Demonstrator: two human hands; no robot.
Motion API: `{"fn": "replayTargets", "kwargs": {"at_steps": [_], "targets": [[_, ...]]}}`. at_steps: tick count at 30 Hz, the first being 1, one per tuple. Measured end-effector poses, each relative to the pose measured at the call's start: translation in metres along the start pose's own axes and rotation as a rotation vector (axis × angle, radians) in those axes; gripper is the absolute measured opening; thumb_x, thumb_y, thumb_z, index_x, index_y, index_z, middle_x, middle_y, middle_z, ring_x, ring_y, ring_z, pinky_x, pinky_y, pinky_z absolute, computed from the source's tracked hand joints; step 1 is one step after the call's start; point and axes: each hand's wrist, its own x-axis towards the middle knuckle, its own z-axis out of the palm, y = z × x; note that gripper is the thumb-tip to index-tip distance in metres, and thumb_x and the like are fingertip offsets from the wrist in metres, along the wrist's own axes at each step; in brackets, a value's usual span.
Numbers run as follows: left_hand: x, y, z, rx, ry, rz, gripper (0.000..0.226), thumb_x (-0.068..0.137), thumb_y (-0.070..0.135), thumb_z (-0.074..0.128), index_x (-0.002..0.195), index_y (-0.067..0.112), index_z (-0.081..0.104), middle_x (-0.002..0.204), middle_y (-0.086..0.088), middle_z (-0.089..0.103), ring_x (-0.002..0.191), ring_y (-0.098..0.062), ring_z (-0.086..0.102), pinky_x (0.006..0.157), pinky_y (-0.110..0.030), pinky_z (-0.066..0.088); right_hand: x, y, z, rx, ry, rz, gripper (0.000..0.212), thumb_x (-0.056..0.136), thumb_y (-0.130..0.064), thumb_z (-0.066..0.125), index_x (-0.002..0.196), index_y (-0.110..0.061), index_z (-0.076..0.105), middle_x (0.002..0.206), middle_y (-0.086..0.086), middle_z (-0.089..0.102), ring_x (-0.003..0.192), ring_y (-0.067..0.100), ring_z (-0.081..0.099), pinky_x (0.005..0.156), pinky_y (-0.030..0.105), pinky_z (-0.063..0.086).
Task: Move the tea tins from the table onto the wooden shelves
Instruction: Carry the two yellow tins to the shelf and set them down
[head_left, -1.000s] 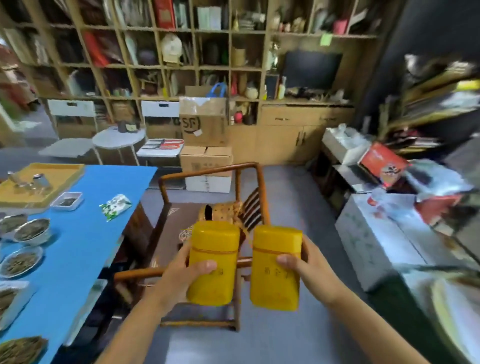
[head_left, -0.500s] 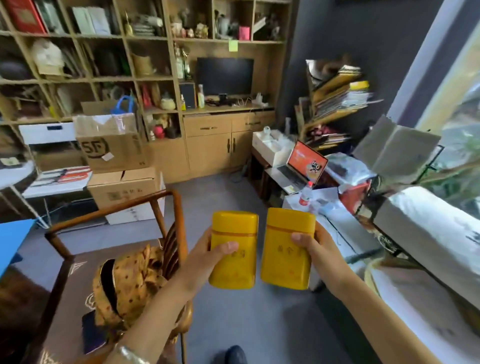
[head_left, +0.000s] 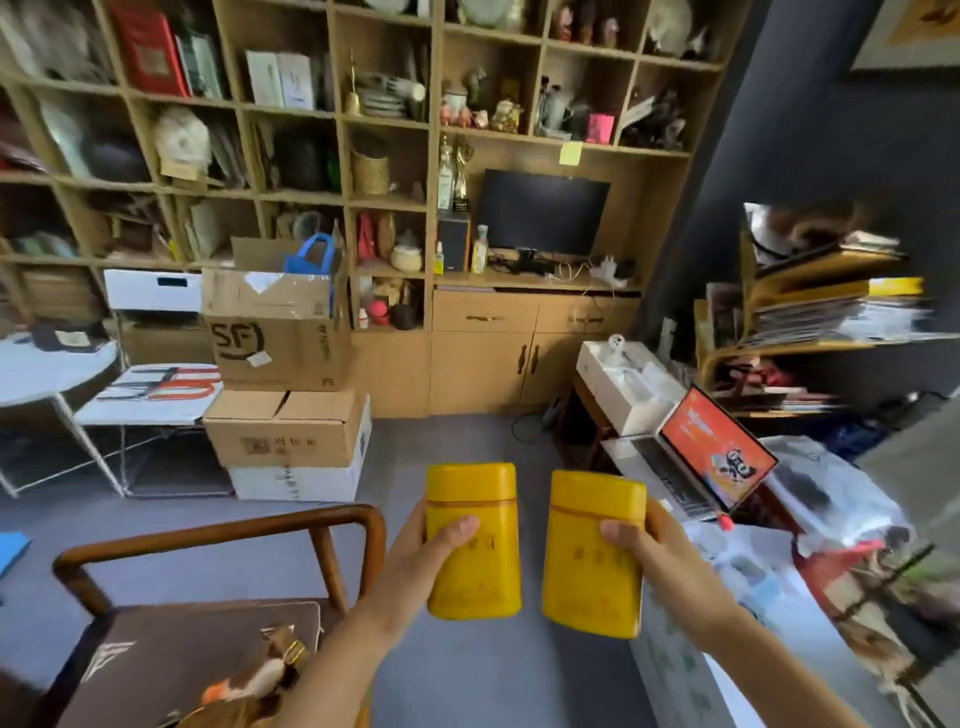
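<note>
— What do the hands carry?

— The left hand (head_left: 415, 558) grips one tall yellow rectangular tea tin (head_left: 472, 540), thumb across its front; the right hand (head_left: 657, 556) grips a second yellow tea tin (head_left: 592, 553) the same way. Both tins are upright, held side by side in the air with a narrow gap between them, above the grey floor (head_left: 467, 675).

— And around them?

— A curved brown wooden armchair (head_left: 218, 535) stands at lower left, just beside the left forearm. Stacked cardboard boxes (head_left: 280, 395) sit beyond it on the floor. To the right, an open laptop with an orange screen (head_left: 717, 447) rests among papers. The wall of wooden shelves (head_left: 434, 208), crowded with books and ornaments, fills the background, well apart from the tins, with a dark monitor (head_left: 543, 210) in one bay.
</note>
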Motion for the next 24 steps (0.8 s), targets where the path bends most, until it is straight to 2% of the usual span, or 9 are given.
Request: {"fn": "replayTargets", "kwargs": {"at_steps": [2, 4, 7, 9, 13, 17, 20, 22, 24], "targets": [[0.021, 0.01, -0.013, 0.007, 0.026, 0.001, 0.104, 0.025, 0.079, 0.079, 0.115, 0.037, 0.053, 0.103, 0.009, 0.074, 0.093, -0.013, 0.072, 0.07, -0.027, 0.058, 0.037, -0.002, 0.008, 0.022, -0.032, -0.004, 0.067, 0.049, -0.051, 0.075, 0.109, -0.025, 0.061, 0.1, -0.005, 0.075, 0.089, 0.014, 0.072, 0.067, 0.026, 0.057], [0.044, 0.024, -0.028, 0.014, 0.05, 0.005, 0.1, 0.028, 0.078, 0.079, 0.115, 0.036, 0.053, 0.097, 0.012, 0.075, 0.088, -0.01, 0.073, 0.064, -0.024, 0.058, 0.077, -0.002, 0.019, 0.04, -0.076, 0.002, 0.068, 0.052, -0.048, 0.077, 0.112, -0.023, 0.061, 0.103, -0.002, 0.075, 0.093, 0.019, 0.072, 0.075, 0.035, 0.056], [0.085, 0.041, -0.051, 0.001, 0.132, 0.011, 0.066, 0.06, 0.068, 0.069, 0.116, 0.035, 0.052, 0.089, 0.021, 0.075, 0.082, -0.005, 0.073, 0.058, -0.02, 0.057, 0.142, -0.007, 0.035, 0.046, -0.154, -0.013, 0.06, 0.062, -0.041, 0.076, 0.116, -0.021, 0.06, 0.105, 0.0, 0.074, 0.095, 0.019, 0.071, 0.078, 0.036, 0.055], [0.119, 0.052, -0.065, 0.009, 0.209, 0.043, 0.048, 0.073, 0.062, 0.068, 0.112, 0.039, 0.052, 0.088, 0.023, 0.074, 0.081, -0.002, 0.072, 0.057, -0.018, 0.056, 0.189, -0.014, 0.046, 0.046, -0.221, -0.025, 0.054, 0.067, -0.042, 0.08, 0.115, -0.026, 0.058, 0.108, -0.001, 0.073, 0.096, 0.017, 0.071, 0.077, 0.032, 0.055], [0.195, 0.084, -0.089, 0.047, 0.376, 0.128, 0.05, 0.062, 0.066, 0.076, 0.104, 0.046, 0.055, 0.094, 0.02, 0.072, 0.08, -0.001, 0.072, 0.056, -0.016, 0.055, 0.289, -0.037, 0.064, 0.046, -0.327, -0.084, 0.048, 0.067, -0.039, 0.068, 0.112, -0.028, 0.055, 0.112, -0.003, 0.068, 0.095, 0.011, 0.069, 0.069, 0.023, 0.056], [0.276, 0.121, -0.115, 0.055, 0.496, 0.194, 0.059, 0.049, 0.069, 0.066, 0.104, 0.053, 0.051, 0.098, 0.019, 0.069, 0.084, -0.007, 0.071, 0.057, -0.02, 0.056, 0.394, -0.074, 0.079, 0.034, -0.419, -0.156, 0.048, 0.07, -0.039, 0.067, 0.114, -0.029, 0.053, 0.116, 0.0, 0.066, 0.1, 0.015, 0.066, 0.073, 0.024, 0.055], [0.332, 0.148, -0.136, 0.05, 0.567, 0.234, 0.065, 0.044, 0.077, 0.07, 0.103, 0.057, 0.05, 0.091, 0.021, 0.074, 0.081, -0.008, 0.073, 0.057, -0.023, 0.057, 0.469, -0.106, 0.094, 0.044, -0.491, -0.219, 0.046, 0.07, -0.038, 0.075, 0.109, -0.033, 0.052, 0.109, -0.006, 0.065, 0.085, 0.002, 0.068, 0.061, 0.014, 0.053], [0.361, 0.164, -0.151, 0.07, 0.616, 0.256, 0.07, 0.041, 0.085, 0.07, 0.103, 0.064, 0.047, 0.101, 0.021, 0.07, 0.091, -0.012, 0.072, 0.066, -0.028, 0.058, 0.513, -0.125, 0.108, 0.05, -0.541, -0.243, 0.048, 0.069, -0.041, 0.075, 0.111, -0.034, 0.052, 0.11, -0.008, 0.064, 0.084, 0.0, 0.068, 0.059, 0.012, 0.052], [0.391, 0.177, -0.168, 0.083, 0.657, 0.248, 0.071, 0.043, 0.086, 0.067, 0.106, 0.063, 0.043, 0.112, 0.016, 0.063, 0.101, -0.017, 0.065, 0.073, -0.034, 0.057, 0.555, -0.137, 0.124, 0.061, -0.573, -0.26, 0.049, 0.068, -0.041, 0.068, 0.113, -0.035, 0.052, 0.112, -0.008, 0.064, 0.085, -0.002, 0.068, 0.059, 0.012, 0.052]]}}
